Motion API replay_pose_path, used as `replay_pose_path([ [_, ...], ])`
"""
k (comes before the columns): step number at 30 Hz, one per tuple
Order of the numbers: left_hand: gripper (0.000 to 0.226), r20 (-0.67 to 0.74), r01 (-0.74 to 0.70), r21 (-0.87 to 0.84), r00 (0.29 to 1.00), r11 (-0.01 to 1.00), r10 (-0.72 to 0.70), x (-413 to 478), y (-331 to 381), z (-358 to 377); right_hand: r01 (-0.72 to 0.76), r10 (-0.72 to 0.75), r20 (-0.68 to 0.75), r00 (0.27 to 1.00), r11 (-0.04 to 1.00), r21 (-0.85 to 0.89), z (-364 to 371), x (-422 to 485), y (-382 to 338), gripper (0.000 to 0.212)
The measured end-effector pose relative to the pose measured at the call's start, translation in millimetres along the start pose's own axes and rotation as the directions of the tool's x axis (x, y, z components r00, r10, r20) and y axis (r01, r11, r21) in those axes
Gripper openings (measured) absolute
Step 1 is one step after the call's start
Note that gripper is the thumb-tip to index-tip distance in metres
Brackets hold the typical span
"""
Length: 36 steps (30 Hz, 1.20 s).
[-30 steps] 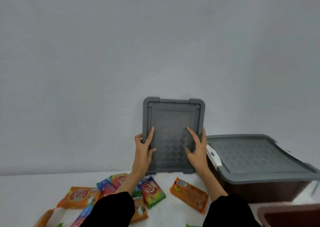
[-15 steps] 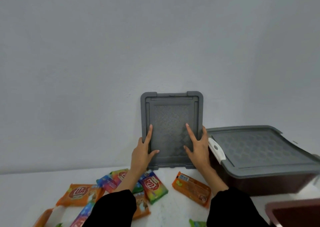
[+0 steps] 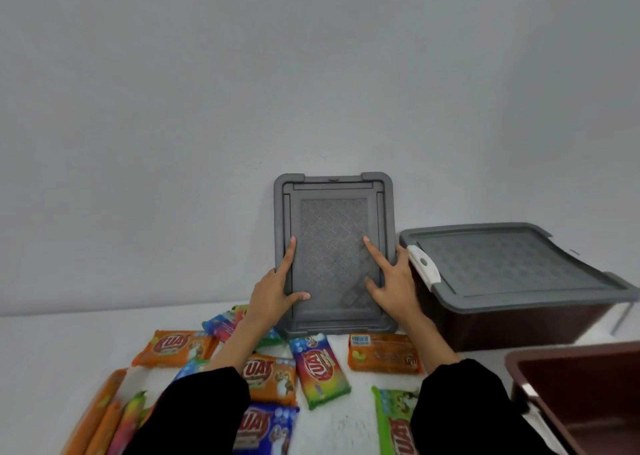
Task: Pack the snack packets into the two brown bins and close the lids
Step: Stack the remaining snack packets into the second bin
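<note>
A loose grey lid (image 3: 334,219) stands upright against the wall at the back of the table. My left hand (image 3: 277,290) and my right hand (image 3: 393,281) rest flat on its lower half, fingers spread, index fingers pointing up. To the right sits a brown bin (image 3: 512,323) with a grey lid (image 3: 512,267) on top and a white latch (image 3: 424,267). A second brown bin (image 3: 581,392) stands lidless at the lower right. Several snack packets lie in front, among them an orange packet (image 3: 384,352), a rainbow packet (image 3: 320,369) and a blue packet (image 3: 266,430).
The white table (image 3: 69,343) runs to a plain grey wall (image 3: 311,73). More packets crowd the lower left, including long orange ones (image 3: 97,416) and a green packet (image 3: 394,420) near the bottom. My black sleeves cover part of the pile.
The lid has settled upright against the wall and my fingers have loosened to lie flat on it. The view has tilted down, showing more packets and the lidless bin.
</note>
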<state>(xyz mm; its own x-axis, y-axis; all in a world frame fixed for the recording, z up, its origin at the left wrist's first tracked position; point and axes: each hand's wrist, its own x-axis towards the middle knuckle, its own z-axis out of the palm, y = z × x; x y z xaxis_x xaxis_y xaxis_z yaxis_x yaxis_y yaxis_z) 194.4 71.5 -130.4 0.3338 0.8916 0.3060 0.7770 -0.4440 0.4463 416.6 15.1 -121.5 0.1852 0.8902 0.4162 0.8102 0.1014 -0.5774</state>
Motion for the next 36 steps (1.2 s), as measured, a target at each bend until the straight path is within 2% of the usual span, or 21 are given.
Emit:
replay_pose_path([
  [3,0.112,0.029,0.03,-0.011,0.999,0.999,-0.029,-7,3,-1,-0.027,0.027,0.014,1.0,1.0,0.012,-2,-7,-5,0.074],
  [8,0.11,0.036,0.092,-0.002,0.995,0.996,-0.092,-18,9,-2,-0.084,0.093,0.085,0.992,0.992,-0.096,-1,-16,-8,0.081],
  [15,0.082,-0.025,0.122,-0.009,0.992,0.993,-0.122,-41,21,-24,-0.148,0.147,-0.015,0.989,0.974,-0.169,3,-35,-29,0.073],
  [18,0.075,-0.003,0.157,-0.022,0.988,0.987,-0.157,-62,17,-44,-0.17,0.166,-0.038,0.985,0.961,-0.219,3,-43,-40,0.071],
  [23,0.061,0.044,0.274,0.053,0.96,0.96,-0.277,-110,-13,-87,-0.07,0.083,0.078,0.993,0.986,-0.152,22,-62,-76,0.068],
  [27,0.061,0.079,0.422,0.095,0.899,0.901,-0.43,-165,-43,-113,0.023,-0.002,0.315,0.949,0.998,-0.064,49,-88,-112,0.065],
  [30,0.07,0.069,0.525,0.107,0.843,0.844,-0.533,-210,-59,-127,0.08,-0.076,0.378,0.923,0.997,0.005,68,-116,-137,0.058],
  [33,0.07,0.031,0.669,0.145,0.733,0.729,-0.679,-254,-69,-131,0.157,-0.146,0.413,0.899,0.988,0.008,80,-149,-166,0.053],
  [36,0.072,0.03,0.779,0.127,0.616,0.614,-0.787,-295,-73,-129,0.132,-0.111,0.501,0.858,0.991,-0.006,88,-180,-191,0.063],
])
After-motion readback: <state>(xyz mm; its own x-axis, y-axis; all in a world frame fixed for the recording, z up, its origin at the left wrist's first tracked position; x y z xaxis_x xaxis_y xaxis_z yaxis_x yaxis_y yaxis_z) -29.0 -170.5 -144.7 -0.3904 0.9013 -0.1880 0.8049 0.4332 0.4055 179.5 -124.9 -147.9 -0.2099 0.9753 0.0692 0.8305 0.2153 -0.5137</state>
